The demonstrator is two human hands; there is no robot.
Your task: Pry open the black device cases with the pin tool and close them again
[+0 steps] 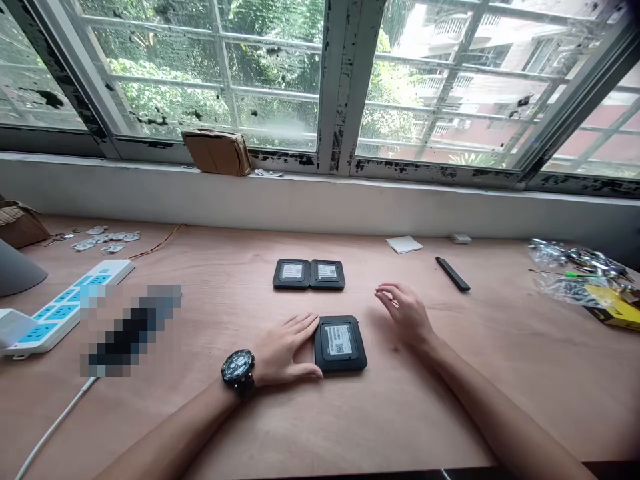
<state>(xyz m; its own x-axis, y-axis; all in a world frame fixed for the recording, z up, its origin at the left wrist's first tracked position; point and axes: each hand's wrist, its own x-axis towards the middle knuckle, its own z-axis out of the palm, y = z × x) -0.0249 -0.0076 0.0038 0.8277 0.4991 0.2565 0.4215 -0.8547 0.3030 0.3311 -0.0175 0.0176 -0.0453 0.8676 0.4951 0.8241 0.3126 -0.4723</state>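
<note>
Left hand touching flat, squarish black case

Looks like matt black plastic on the near case, paper on its label, smooth wood across the tabletop, smooth plastic on the power strip, plain cardboard on the sill box, crinkled, glossy plastic around the bag.

Desk open right of right hand, down to near edge. Black case blocks straight path to left hand; power strip, white cable obstruct left side; plastic bags crowd far right.
</note>
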